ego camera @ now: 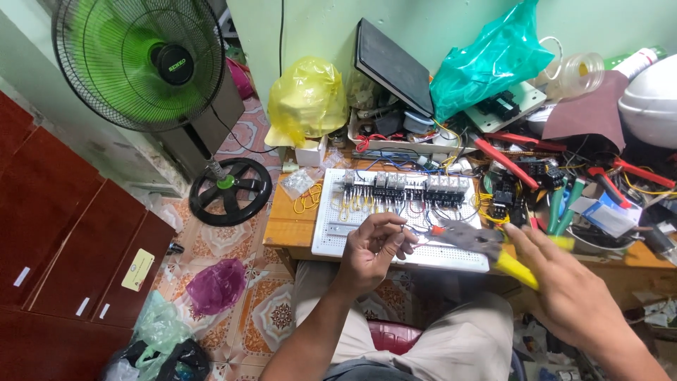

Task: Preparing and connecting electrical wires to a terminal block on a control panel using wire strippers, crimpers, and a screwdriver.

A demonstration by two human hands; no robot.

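Observation:
My left hand [372, 248] hovers over the near edge of a white perforated panel [331, 233], its fingertips pinched on a thin wire end. My right hand [564, 286] grips yellow-handled pliers [486, 247], whose grey jaws point left toward the wire at my left fingertips. On the panel's far side sits a row of relays [405, 187] joined by blue, red and yellow wires. The panel rests on a small wooden table [285, 229].
A green standing fan [141, 60] is at the left on the tiled floor. Yellow [307, 99] and teal [486, 60] plastic bags, a dark tablet [391, 67], red-handled tools and loose wires crowd the table's back and right. A purple bag [218, 286] lies on the floor.

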